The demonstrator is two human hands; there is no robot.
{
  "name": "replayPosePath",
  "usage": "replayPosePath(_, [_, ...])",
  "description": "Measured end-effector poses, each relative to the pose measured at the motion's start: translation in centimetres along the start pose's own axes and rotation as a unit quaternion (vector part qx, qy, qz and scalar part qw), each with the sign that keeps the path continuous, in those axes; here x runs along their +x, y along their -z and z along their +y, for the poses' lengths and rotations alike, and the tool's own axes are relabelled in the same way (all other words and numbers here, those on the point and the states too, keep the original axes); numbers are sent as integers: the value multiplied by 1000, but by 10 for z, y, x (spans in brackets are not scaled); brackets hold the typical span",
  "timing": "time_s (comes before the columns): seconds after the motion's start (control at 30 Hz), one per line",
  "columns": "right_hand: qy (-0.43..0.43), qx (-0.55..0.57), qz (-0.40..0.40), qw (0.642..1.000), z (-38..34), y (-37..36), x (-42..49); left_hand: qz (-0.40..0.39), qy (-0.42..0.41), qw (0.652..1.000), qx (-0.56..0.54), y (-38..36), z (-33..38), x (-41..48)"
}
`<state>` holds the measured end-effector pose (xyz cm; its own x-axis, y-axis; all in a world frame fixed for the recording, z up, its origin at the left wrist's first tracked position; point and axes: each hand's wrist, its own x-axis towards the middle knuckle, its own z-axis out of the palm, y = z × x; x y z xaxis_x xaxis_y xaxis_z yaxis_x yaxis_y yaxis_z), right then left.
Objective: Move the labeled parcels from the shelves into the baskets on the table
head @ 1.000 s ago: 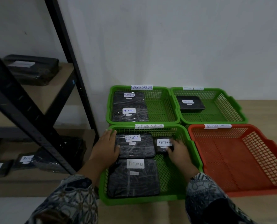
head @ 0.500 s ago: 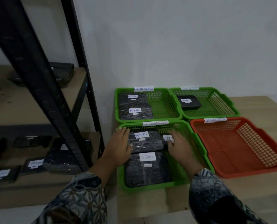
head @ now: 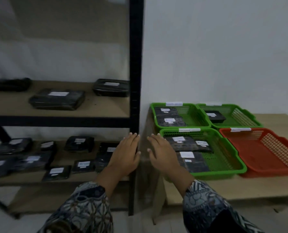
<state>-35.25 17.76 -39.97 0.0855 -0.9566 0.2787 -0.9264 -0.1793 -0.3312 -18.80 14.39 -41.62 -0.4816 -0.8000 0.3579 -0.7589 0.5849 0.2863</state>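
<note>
Black wrapped parcels with white labels lie on the shelves: a large parcel and a smaller parcel on the upper shelf, several more on the lower shelf. My left hand hovers open in front of the black shelf post, empty. My right hand is open and empty, between the post and the near green basket, which holds three labeled parcels. The far left green basket holds two parcels. One small parcel sits in the far right green basket.
An empty orange basket sits at the right on the wooden table. The black shelf post stands upright between shelves and table. White wall behind. My patterned sleeves fill the bottom of the view.
Both hands have left the near green basket and moved left toward the shelf, empty. The view has swung left, showing more of the shelves.
</note>
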Motion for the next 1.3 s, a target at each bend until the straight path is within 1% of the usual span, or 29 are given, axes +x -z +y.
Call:
replayPosePath(0.1, [45, 0, 9, 999, -54, -6, 9, 37, 25, 999, 18, 43, -30, -26])
replayPosePath(0.2, [88, -2, 2, 996, -104, -8, 23, 61, 72, 995, 25, 80, -63, -48])
replayPosePath(0.43, [188, 24, -4, 982, -200, -19, 72, 115, 154, 980, 55, 143, -131, -79])
replayPosePath(0.8, [283, 60, -2, 957, -321, -77, 164, 136, 231, 958, 102, 207, -255, -92])
replayPosePath(1.1, [280, 120, 0, 953, -394, -110, 258, 125, 255, 953, 108, 247, -364, -61])
replayPosePath(1.2, [247, 115, -4, 962, -412, -126, 287, 117, 263, 953, 96, 254, -399, -51])
replayPosePath(1.3, [192, 87, -26, 977, -432, -143, 314, 94, 252, 958, 103, 263, -432, -41])
